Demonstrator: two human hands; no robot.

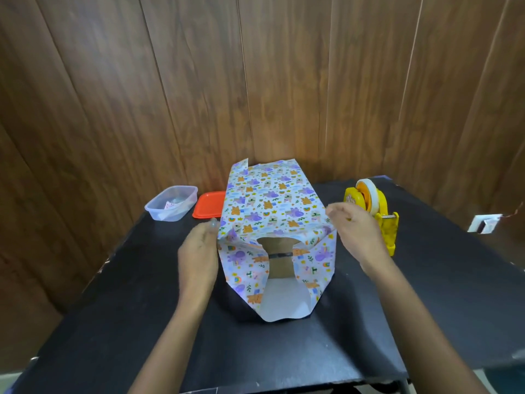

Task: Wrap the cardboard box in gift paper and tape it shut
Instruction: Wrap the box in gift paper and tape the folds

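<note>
Cardboard box (279,261), sleeved in gift paper (270,203), sits mid-bench (142,308). Long axis runs near edge to far edge, with the open end toward me. It lies between my hands. Left hand (199,248) is flat, fingers straight against the paper's left side. Right hand (355,231) is at the right top edge, fingers loosely bent; whether it pinches, I cannot tell. Tape dispenser (372,206) stands just beyond it, so the right hand is nearer.

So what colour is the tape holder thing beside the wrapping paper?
The tape dispenser is yellow. It shows best in the head view.
</note>
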